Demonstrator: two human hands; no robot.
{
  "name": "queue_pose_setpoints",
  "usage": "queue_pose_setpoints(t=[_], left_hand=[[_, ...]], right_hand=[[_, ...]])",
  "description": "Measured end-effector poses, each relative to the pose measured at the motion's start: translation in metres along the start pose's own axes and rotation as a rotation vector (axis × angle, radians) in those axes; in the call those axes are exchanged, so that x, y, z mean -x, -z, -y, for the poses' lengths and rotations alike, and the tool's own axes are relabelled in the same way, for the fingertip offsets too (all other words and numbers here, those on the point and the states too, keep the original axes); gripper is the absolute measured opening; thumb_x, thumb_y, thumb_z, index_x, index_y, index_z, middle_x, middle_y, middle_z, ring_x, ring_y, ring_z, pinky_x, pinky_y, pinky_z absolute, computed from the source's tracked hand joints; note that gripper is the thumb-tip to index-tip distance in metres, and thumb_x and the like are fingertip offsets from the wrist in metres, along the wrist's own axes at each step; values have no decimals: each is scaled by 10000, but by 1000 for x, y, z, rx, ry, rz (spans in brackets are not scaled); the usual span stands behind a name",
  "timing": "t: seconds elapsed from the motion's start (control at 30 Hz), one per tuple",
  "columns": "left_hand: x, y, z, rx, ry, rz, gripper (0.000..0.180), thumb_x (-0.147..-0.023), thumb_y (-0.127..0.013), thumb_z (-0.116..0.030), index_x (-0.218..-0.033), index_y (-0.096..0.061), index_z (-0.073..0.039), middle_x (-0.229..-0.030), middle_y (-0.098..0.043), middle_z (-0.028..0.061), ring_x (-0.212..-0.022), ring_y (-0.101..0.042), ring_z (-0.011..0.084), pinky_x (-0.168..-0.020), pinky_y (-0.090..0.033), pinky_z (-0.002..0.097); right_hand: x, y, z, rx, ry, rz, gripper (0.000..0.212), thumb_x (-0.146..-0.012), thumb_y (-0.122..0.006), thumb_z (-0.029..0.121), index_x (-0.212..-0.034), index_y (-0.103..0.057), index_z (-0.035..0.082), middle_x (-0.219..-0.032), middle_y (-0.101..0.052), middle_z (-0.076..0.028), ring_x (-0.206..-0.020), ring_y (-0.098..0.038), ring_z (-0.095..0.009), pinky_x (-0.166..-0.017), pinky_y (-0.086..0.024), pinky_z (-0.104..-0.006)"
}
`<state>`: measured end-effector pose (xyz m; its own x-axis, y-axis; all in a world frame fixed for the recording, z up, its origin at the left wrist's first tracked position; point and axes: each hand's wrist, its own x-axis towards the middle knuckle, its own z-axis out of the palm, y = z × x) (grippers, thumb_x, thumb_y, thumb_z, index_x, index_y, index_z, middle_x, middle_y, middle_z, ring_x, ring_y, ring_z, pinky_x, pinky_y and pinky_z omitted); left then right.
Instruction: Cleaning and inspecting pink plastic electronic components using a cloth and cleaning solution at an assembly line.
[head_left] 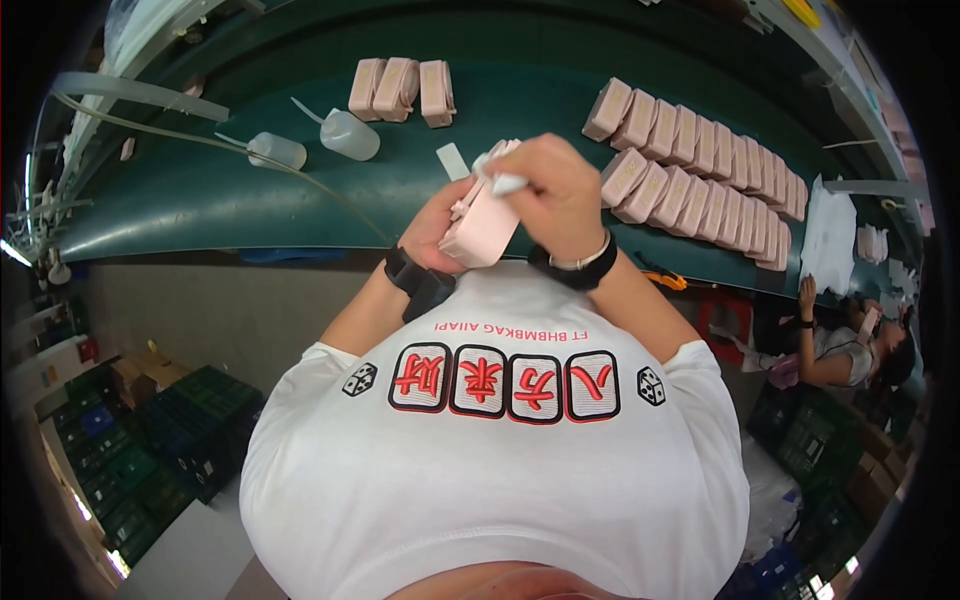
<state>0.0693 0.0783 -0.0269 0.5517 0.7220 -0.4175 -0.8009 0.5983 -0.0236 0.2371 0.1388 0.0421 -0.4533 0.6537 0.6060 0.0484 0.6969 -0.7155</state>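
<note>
In front of my chest, above the near edge of the green bench, I have a small pale pink box-shaped case (487,228) tilted in my left hand (432,226). The fingers of that hand wrap round its left side and underside. My right hand (562,195) is closed on a crumpled white cloth (509,184), which lies against the upper part of the case. Behind the fingers, the far end of the case is partly hidden. Just beyond my left hand, a flat white rectangular piece (452,162) rests on the bench.
Two translucent squeeze bottles (350,136) stand at the left, near three pink cases (397,90). Two long rows of similar cases (690,135) fill the right. An orange-handled tool (664,277) lies at the bench edge. Another person (845,350) sits far right; green crates (205,420) stack behind.
</note>
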Motion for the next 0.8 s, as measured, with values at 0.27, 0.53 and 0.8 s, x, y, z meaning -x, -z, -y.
queue_pose_setpoints(t=[0.27,0.53,0.8], left_hand=[[-28,-20,44,5,-60,50,365,-963,-577,-380,-1169,-627,-83,-1066,-700,87,-947,-689,204,-842,-565,352],[-33,-35,73,-21,-87,-35,362,-952,-586,-379,-1151,-624,-79,-1056,-694,79,-912,-682,200,-834,-560,366],[-37,-37,86,-9,-65,-34,381,-953,-582,-383,-1189,-616,-86,-1084,-694,81,-934,-686,233,-861,-554,387]], right_hand=[[26,38,17,-173,-47,115,195,-719,-677,-45,-880,-711,59,-859,-660,-81,-733,-628,-214,-645,-493,-278],[31,77,3,-34,-67,5,170,-724,-682,-29,-880,-664,36,-815,-600,-90,-714,-611,-227,-627,-478,-292],[42,83,25,-90,119,101,184,-704,-689,-25,-868,-637,37,-786,-553,-104,-667,-575,-265,-585,-459,-313]])
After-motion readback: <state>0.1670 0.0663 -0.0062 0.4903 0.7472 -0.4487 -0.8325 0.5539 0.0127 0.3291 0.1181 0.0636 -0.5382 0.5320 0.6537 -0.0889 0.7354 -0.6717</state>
